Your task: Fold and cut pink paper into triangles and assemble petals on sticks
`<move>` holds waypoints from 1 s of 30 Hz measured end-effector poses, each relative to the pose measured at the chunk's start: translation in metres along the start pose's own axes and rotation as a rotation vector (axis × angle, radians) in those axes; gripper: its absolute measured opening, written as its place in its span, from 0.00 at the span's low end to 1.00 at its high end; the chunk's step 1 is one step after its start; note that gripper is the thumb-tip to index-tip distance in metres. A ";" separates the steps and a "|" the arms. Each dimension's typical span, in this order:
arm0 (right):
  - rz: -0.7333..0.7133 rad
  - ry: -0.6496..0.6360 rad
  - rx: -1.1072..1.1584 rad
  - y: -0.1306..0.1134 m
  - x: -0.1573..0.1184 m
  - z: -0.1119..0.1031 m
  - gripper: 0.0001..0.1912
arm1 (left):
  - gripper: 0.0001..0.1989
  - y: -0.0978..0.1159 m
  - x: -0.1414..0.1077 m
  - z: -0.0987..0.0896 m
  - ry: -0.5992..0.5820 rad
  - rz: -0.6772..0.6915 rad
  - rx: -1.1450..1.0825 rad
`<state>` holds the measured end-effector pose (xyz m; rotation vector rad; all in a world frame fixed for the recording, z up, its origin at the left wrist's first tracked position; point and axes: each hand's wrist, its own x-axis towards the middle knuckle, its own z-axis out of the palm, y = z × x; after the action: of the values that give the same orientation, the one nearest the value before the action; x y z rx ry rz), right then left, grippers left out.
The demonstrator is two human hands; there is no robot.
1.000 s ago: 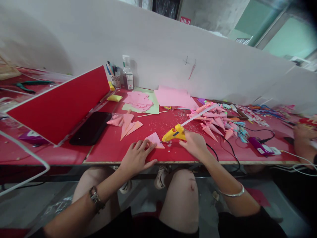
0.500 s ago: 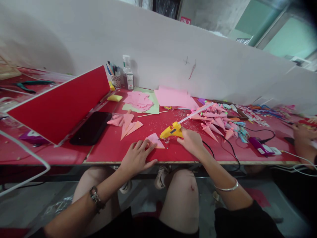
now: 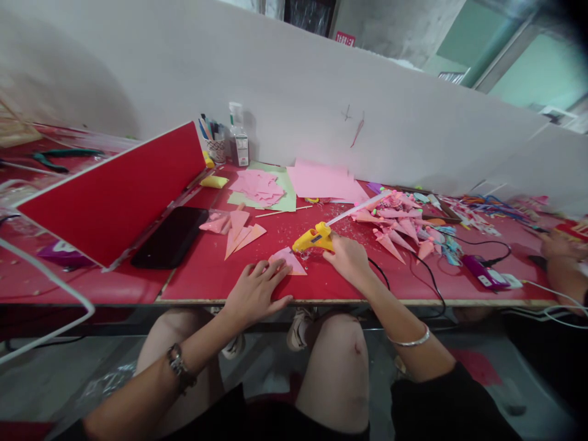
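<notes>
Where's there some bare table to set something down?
Barest is the table between the phone and your left hand, in front of the paper triangles. Right of the glue gun it's crowded: pink cones heaped up, then a purple box farther right.

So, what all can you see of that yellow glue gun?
The yellow glue gun looks plastic, with a small dark marking on its side. A long, translucent stick slants up and right from its back. Its front end points left, close to a pink paper piece; contact is unclear. The right hand holds it over the red table, fingers hiding its handle, a black cord behind.
</notes>
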<state>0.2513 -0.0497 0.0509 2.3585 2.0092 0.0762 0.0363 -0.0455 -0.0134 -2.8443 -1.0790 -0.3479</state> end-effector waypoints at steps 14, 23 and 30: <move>-0.001 0.027 0.017 -0.004 0.006 0.004 0.19 | 0.27 0.001 0.000 -0.003 -0.015 -0.007 0.012; 0.003 0.004 0.001 0.007 -0.010 0.003 0.18 | 0.27 0.001 0.000 -0.003 -0.016 -0.003 -0.001; 0.019 -0.031 0.003 0.014 -0.023 -0.004 0.19 | 0.28 0.001 0.001 -0.004 -0.028 -0.005 0.003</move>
<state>0.2609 -0.0748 0.0554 2.3654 1.9754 0.0379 0.0373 -0.0465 -0.0091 -2.8526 -1.0906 -0.3065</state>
